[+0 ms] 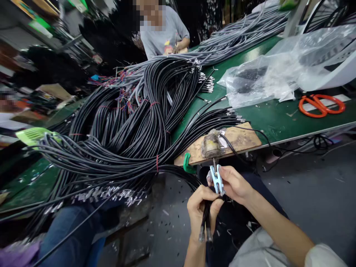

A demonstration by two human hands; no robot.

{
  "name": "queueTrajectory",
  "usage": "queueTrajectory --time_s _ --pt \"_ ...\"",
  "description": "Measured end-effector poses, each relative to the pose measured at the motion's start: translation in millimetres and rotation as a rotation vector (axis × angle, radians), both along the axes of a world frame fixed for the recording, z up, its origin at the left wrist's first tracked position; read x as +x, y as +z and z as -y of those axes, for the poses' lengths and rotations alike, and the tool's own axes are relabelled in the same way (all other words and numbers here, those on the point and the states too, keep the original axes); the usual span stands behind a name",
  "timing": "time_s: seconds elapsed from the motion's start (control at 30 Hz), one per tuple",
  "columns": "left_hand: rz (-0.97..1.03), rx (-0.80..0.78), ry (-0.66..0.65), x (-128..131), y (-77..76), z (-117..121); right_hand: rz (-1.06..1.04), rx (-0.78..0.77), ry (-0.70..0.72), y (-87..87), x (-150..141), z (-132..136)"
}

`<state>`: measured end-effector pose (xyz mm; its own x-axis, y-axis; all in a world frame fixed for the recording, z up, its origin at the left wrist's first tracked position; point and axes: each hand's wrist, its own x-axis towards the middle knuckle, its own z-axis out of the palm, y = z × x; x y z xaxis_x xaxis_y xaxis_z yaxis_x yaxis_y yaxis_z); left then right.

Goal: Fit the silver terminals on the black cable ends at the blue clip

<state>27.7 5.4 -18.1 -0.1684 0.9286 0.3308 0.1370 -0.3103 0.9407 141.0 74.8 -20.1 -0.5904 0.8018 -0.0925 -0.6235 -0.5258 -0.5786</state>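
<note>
My left hand (204, 205) is closed around a few black cables (205, 218), whose silvery stripped ends point down toward my lap. Just above it, my right hand (235, 181) pinches a light-blue clothes peg (216, 180). The peg stands at the tip of a thin metal shaft (214, 163) that juts from a small grimy motor-like cylinder (211, 144). Whether the peg grips the shaft I cannot tell. That cylinder is fixed on a wooden board (244, 135) at the table edge, beside a green clamp (188, 163).
A big heap of bundled black cables (155, 107) covers the green table (267, 122) on the left, with grey cables (244, 29) behind. To the right lie a clear plastic bag (267, 78) and orange-handled scissors (322, 105). Across the table sits a person (158, 37) in a grey shirt.
</note>
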Motion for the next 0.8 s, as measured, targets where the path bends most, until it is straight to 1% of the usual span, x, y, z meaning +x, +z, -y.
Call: queueTrajectory --time_s 0.1,0.2,0.27,0.33,0.4,0.43,0.47,0.5,0.53,0.57,0.6,0.63,0.67,0.73,0.8 --pt "-0.028 -0.013 0.002 -0.2 3.2 1.5 -0.022 -0.058 0.02 -6.2 2.1 1.4" --pt "-0.022 -0.007 -0.032 -2.3 2.7 5.6 0.007 -0.1 -0.011 -21.3 11.4 2.0" --pt "-0.022 0.014 -0.056 -5.0 1.5 8.3 0.076 -0.082 -0.054 -31.9 23.1 3.8" --pt "-0.038 0.04 -0.084 -8.7 1.1 9.8 0.217 0.0 -0.133 -36.6 38.0 9.2" --pt "-0.066 0.043 -0.133 -12.0 2.8 9.5 0.412 0.169 -0.274 -31.4 52.5 19.5" --pt "-0.086 0.032 -0.159 -12.9 4.5 8.6 0.5 0.306 -0.344 -25.2 58.3 26.3" --pt "-0.112 0.009 -0.177 -13.1 6.6 7.2 0.577 0.475 -0.391 -17.3 62.3 34.0" --pt "-0.147 -0.027 -0.189 -12.5 9.1 5.5 0.633 0.671 -0.414 -8.7 64.4 41.9" --pt "-0.188 -0.068 -0.195 -11.4 11.6 3.6 0.687 0.88 -0.384 -0.4 64.5 49.7" --pt "-0.23 -0.106 -0.196 -10.0 14.1 1.8 0.748 1.039 -0.362 6.8 62.7 56.5" --pt "-0.258 -0.134 -0.198 -8.8 16.3 0.2 0.784 1.145 -0.371 12.2 59.5 62.0" --pt "-0.264 -0.143 -0.211 -8.1 18.1 -1.0 0.801 1.183 -0.418 15.5 55.5 65.8" --pt "-0.249 -0.134 -0.232 -8.2 19.4 -1.7 0.8 1.164 -0.487 16.8 51.4 67.8" --pt "-0.184 -0.087 -0.285 -10.9 20.2 -1.5 0.759 1.043 -0.596 15.4 44.6 67.3" --pt "-0.13 -0.043 -0.329 -14.8 19.0 0.6 0.715 0.923 -0.61 12.3 41.3 63.9"
